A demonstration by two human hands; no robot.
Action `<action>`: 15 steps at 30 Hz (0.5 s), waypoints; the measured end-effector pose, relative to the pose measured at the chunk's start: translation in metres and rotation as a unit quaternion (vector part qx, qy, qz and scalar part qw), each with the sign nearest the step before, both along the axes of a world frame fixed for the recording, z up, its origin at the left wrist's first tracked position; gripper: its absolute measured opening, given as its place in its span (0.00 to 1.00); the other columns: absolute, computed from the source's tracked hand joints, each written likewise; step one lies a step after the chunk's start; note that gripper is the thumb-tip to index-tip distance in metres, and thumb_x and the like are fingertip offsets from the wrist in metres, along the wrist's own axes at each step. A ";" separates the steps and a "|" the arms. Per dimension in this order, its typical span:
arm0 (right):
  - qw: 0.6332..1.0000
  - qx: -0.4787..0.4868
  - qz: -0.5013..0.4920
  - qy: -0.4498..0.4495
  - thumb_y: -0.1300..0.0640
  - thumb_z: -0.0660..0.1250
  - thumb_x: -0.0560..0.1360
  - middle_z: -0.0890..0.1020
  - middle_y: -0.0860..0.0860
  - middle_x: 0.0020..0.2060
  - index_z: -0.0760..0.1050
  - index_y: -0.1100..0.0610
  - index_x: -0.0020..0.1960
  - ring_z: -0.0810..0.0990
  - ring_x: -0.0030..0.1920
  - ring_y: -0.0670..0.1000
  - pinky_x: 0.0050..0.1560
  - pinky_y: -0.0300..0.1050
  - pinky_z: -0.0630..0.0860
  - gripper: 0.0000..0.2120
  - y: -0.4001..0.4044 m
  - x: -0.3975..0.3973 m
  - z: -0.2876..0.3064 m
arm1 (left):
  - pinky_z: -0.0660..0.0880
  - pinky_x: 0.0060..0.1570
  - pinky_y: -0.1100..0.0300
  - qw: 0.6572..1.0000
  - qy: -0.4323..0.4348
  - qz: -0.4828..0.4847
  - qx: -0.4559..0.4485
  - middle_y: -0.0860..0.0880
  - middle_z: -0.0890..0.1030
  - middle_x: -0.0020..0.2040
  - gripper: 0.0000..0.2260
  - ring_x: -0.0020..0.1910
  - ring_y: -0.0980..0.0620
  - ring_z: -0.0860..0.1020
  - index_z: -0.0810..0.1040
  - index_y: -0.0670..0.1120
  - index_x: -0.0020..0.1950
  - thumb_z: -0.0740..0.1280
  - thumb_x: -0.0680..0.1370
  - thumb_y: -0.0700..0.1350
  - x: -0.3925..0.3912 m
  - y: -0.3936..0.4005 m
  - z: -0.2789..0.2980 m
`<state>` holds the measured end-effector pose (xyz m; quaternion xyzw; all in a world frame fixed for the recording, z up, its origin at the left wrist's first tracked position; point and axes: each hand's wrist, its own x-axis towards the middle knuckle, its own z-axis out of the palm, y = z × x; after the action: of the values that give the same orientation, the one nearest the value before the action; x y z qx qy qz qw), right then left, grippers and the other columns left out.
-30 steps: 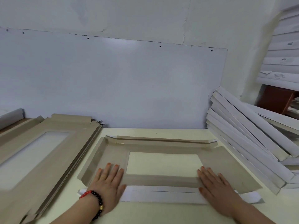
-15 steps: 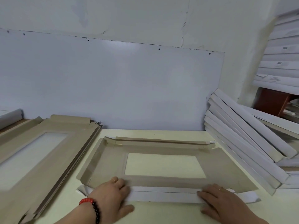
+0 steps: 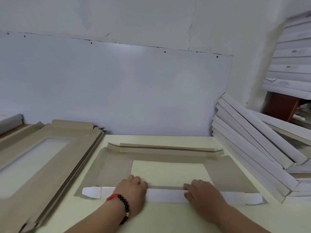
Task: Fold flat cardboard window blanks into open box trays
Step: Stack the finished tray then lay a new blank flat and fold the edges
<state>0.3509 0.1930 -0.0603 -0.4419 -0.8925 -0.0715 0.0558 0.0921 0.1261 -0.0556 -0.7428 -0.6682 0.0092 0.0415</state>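
Near white flap (image 3: 165, 193) now folded up & over onto the blank (image 3: 111, 167) at lower centre, left hand (image 3: 133, 189) & right hand (image 3: 202, 190) pressing it, fingers prob. curled over its edge, so one side's creased.

A pale board (image 3: 117, 84) leans against the cracked white wall (image 3: 134, 19) behind a cream table (image 3: 168, 219).

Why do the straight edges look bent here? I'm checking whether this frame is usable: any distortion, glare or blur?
Head view: wide-angle lens bows the wall panel and splays the stacked white trays; faint glare on the panel's upper middle; soft, even light; left hand, right hand and flap fairly sharp.
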 end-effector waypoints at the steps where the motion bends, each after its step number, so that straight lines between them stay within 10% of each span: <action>1: 1.000 0.012 0.003 -0.014 0.45 0.48 0.81 0.75 0.49 0.60 0.69 0.49 0.69 0.73 0.59 0.52 0.60 0.46 0.68 0.21 -0.003 -0.011 -0.002 | 0.61 0.66 0.52 1.000 -0.001 -0.013 0.009 0.48 0.67 0.69 0.17 0.69 0.44 0.63 0.68 0.48 0.67 0.52 0.81 0.50 0.008 0.002 -0.005; 4: 0.999 0.011 0.033 0.023 0.44 0.47 0.80 0.80 0.49 0.59 0.78 0.54 0.64 0.79 0.57 0.49 0.59 0.42 0.75 0.26 -0.016 -0.048 -0.006 | 0.38 0.75 0.47 0.998 -0.013 -0.055 -0.036 0.50 0.42 0.79 0.27 0.77 0.46 0.37 0.49 0.45 0.79 0.44 0.82 0.56 0.033 0.004 -0.017; 7: 0.999 -0.015 0.048 0.002 0.46 0.43 0.82 0.50 0.48 0.78 0.54 0.56 0.78 0.50 0.77 0.45 0.73 0.41 0.38 0.27 -0.016 -0.062 -0.013 | 0.32 0.73 0.49 0.994 -0.033 -0.063 -0.078 0.50 0.34 0.78 0.30 0.74 0.51 0.30 0.37 0.47 0.78 0.40 0.81 0.59 0.040 0.006 -0.025; 11: 1.000 -0.018 0.016 -0.015 0.44 0.48 0.78 0.68 0.47 0.72 0.71 0.53 0.71 0.65 0.73 0.45 0.68 0.43 0.39 0.27 -0.010 -0.042 -0.008 | 0.34 0.74 0.50 0.992 -0.021 -0.043 -0.121 0.51 0.34 0.77 0.36 0.74 0.52 0.31 0.37 0.47 0.78 0.37 0.77 0.67 0.023 0.005 -0.026; 15: 0.995 -0.085 -0.038 -0.043 0.43 0.40 0.82 0.38 0.47 0.77 0.39 0.51 0.79 0.35 0.76 0.47 0.61 0.38 0.22 0.28 0.024 0.009 -0.027 | 0.34 0.73 0.53 0.993 -0.031 0.013 -0.116 0.51 0.35 0.77 0.36 0.75 0.52 0.32 0.38 0.47 0.78 0.37 0.77 0.67 -0.010 0.002 -0.026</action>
<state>0.3601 0.2169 -0.0872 -0.4756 -0.8792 -0.0167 -0.0229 0.0820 0.1282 -0.0815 -0.7340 -0.6729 0.0643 -0.0660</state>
